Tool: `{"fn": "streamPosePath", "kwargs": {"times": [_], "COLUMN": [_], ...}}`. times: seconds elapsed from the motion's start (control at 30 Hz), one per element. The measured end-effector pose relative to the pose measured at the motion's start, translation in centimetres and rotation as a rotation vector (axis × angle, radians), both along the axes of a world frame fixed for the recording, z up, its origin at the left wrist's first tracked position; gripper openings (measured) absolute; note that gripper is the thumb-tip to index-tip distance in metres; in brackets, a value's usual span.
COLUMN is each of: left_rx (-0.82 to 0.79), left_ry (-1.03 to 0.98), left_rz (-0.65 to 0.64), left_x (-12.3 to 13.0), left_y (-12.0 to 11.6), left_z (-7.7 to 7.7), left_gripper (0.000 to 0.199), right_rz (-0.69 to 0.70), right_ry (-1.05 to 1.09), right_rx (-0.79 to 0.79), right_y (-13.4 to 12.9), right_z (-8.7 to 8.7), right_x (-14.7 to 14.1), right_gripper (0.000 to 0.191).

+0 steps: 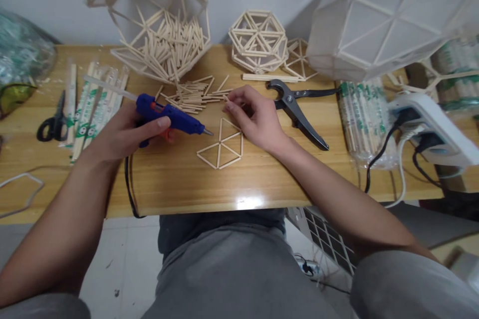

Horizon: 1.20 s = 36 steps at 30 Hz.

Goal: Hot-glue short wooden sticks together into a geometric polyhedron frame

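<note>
Wooden tabletop against a pale wall, a small stick frame lying flat between two hands.

Made of pale, short, straight sticks, the frame has five spokes meeting at a centre and outer edges closing four triangles, leaving its upper-left side open. The left hand grasps a blue glue gun, whose metal nozzle points right, ending near that open side; its fingers are apart from the frame. The right hand's thumb and fingertips come close together beyond the frame's far corner, beside a loose pile of sticks; whether they grip one, I cannot tell.
</note>
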<state>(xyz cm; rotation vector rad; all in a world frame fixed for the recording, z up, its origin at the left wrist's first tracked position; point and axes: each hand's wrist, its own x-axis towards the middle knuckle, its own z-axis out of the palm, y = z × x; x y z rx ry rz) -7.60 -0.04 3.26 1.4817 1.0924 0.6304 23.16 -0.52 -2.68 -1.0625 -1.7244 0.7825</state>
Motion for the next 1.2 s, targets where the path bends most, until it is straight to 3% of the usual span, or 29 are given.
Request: {"fn": "streamPosePath", "kwargs": {"times": [0.2, 1.2], "left_rx": [0.067, 0.007], "left_ry": [-0.151, -0.153], "left_rz": [0.176, 0.208], "left_x": [1.9, 2.2], "left_y": [-0.6, -0.3], "left_z": [-1.0, -1.8], "left_gripper": [0.047, 0.049], "right_rz": [0.014, 0.067], "right_ry": [-0.071, -0.091], "right_rx": [0.105, 0.110], "right_y": [-0.1, 0.1], "right_z": [0.7, 0.0], "right_x": [0.1, 0.2], "right_gripper": [0.020, 0.017]}}
